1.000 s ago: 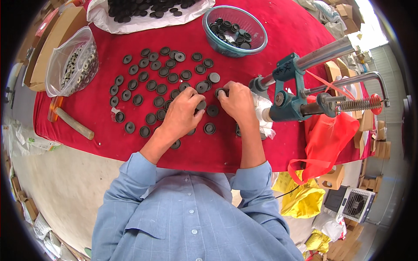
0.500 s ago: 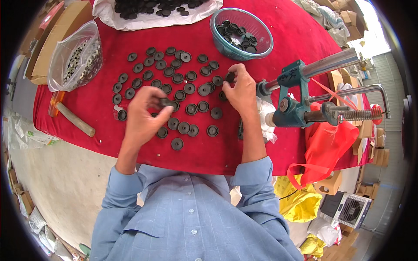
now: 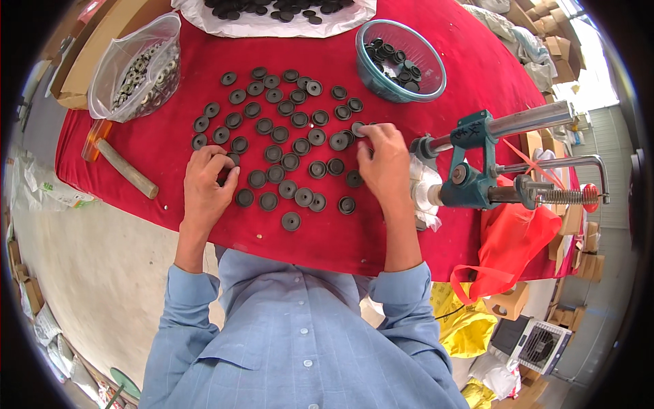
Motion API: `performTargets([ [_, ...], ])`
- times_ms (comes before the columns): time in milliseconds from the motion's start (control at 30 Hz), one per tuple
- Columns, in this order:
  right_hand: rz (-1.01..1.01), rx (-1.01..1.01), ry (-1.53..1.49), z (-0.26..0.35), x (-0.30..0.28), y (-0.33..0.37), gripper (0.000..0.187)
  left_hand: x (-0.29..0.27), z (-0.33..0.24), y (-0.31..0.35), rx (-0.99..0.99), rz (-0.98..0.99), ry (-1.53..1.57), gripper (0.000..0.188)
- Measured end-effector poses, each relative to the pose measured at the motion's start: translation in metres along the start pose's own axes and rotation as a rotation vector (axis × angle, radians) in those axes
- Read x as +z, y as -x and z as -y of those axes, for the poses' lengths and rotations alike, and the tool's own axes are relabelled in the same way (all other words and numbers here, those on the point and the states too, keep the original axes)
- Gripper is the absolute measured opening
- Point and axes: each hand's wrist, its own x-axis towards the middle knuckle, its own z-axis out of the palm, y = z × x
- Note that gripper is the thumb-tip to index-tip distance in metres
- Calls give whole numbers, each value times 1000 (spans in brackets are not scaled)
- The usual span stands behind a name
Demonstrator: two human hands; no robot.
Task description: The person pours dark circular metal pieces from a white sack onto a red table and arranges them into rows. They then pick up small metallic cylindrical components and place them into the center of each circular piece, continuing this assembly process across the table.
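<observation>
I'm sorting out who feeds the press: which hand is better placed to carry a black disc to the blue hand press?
Probably the right hand: its fingers touch a black disc beside the blue hand press. The left hand rests at the far side of the discs.

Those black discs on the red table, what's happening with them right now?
A person in a blue shirt is working among the black discs spread on the red cloth. The left hand rests on discs at the spread's left edge; the right hand pinches one beside the blue-green hand press. More discs sit in the blue bowl.
</observation>
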Motion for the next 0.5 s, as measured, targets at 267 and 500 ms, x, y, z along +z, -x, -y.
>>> performTargets([
  [267, 119, -182, 65, 25, 25, 6, 24, -16, 1, 13, -76, -128, 106, 16],
  [500, 10, -168, -11, 18, 29, -43, 27, -19, 12, 31, -108, -227, 71, 18],
])
